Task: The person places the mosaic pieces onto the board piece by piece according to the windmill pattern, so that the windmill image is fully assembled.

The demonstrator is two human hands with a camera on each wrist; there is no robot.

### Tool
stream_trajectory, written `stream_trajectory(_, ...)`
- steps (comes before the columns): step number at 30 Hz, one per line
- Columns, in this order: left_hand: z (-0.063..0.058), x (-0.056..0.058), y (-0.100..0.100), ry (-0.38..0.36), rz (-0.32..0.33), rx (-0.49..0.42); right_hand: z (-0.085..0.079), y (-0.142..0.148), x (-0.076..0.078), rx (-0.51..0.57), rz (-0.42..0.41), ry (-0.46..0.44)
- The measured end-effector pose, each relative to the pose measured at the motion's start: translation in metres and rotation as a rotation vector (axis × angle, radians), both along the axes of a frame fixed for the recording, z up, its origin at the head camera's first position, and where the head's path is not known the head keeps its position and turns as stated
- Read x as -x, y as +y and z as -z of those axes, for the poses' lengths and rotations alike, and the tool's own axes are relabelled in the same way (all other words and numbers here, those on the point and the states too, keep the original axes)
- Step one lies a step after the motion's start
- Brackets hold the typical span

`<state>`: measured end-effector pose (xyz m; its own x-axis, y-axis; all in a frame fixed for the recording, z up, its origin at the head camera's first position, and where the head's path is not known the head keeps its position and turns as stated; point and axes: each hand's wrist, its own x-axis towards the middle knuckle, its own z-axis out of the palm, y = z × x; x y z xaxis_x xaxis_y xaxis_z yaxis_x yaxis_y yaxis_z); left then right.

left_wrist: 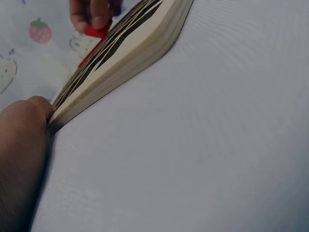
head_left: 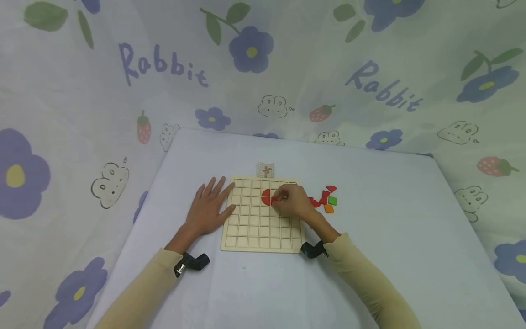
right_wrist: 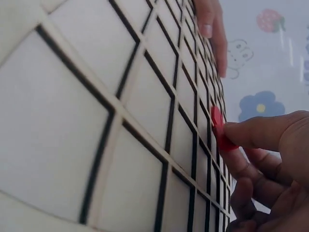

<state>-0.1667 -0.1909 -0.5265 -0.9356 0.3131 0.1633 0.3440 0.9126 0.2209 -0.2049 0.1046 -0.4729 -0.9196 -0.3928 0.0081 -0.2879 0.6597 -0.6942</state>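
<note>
A pale wooden grid board (head_left: 246, 230) lies on the white table. Red quarter-round pieces (head_left: 265, 196) sit in its upper middle squares. Over the board, my right hand (head_left: 295, 202) pinches a red piece (right_wrist: 228, 141) between thumb and fingers, right beside the placed red ones. In the left wrist view, those fingertips and the red piece show just above the board's surface. My left hand (head_left: 207, 208) rests spread at the board's left edge, its thumb and index finger touching the rim.
Right of the board lie several loose pieces: red ones (head_left: 331, 188), a green square (head_left: 332, 201) and an orange square (head_left: 328, 209). A small gridded card with a red pinwheel-like figure (head_left: 265, 170) is behind the board. A printed cloth (head_left: 246, 91) hangs around the table.
</note>
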Motion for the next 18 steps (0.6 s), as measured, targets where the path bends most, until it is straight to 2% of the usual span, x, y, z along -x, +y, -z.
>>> stream_trajectory(4,-0.001,-0.001,0.0,0.004,-0.005,0.007,0.001,0.007,0.008,0.032,-0.062,0.03)
stream_trajectory(11,-0.002,-0.002,0.001,-0.001,0.001,0.009,0.007,0.009,0.01,0.015,-0.258,0.093)
stream_trajectory(15,-0.002,-0.002,0.002,0.001,0.005,0.009,0.009,0.008,0.004,-0.032,-0.278,0.162)
stream_trajectory(18,-0.002,-0.001,0.001,0.008,-0.002,0.012,0.009,0.008,0.0,-0.027,-0.265,0.14)
